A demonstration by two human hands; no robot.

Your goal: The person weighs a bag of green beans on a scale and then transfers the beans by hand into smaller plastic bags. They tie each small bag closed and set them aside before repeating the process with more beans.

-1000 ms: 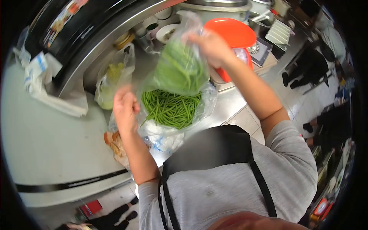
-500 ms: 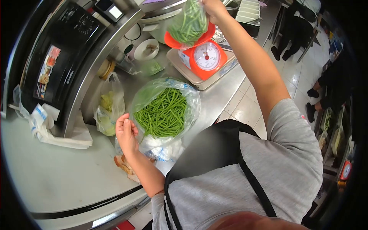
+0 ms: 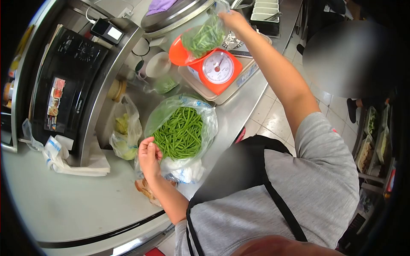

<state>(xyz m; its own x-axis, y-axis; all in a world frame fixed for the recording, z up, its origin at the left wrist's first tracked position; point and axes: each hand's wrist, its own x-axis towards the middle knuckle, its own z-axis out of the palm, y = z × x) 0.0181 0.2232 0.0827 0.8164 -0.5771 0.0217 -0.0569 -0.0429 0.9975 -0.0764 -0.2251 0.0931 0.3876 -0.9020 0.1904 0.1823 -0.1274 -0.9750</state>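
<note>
My right hand grips the gathered top of a clear plastic bag of green beans. The bag overlaps the orange bowl of an orange kitchen scale with a round white dial. The bowl looks tilted to the left. My left hand has its fingers curled together, right at the left edge of a large plastic-lined heap of green beans; I cannot tell whether it holds anything. Close by stands a plastic bag with pale green contents.
A lidded container lies under the scale. Behind are a white bowl, a small bag of greens and a large metal lid. A black appliance stands left, with a white cloth before it. Another person's foot shows right.
The view has shifted a little. My right hand and the bag are lower and further left in the picture. The scale's bowl has tipped left and its needle has turned. My left hand is closer to the beans.
</note>
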